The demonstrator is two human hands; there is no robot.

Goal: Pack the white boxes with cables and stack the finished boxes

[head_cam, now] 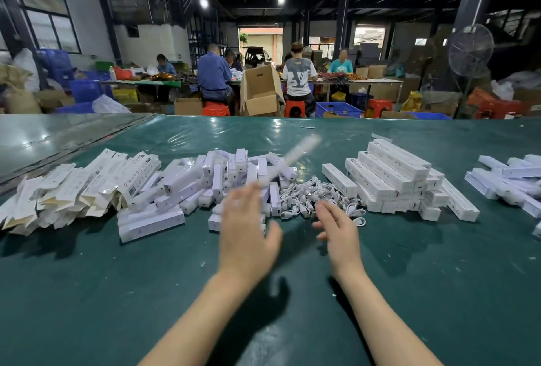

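Above the green table [117,292], my left hand [248,233]: fingers straight, thumb out, blurred. White box [289,157] at its fingertips, contact unclear. Right hand [341,232]: fingers relaxed, empty, just short of the cables [307,195].

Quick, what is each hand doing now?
Left hand: blurred, white box at its fingertips, grip cannot be told.
Right hand: open, holding nothing.

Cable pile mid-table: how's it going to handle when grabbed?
Probably floppy: the cable pile is thin white loops lying limp. Loops overlap, so grabbing one likely drags neighbours along. Looks light, unlikely to roll.
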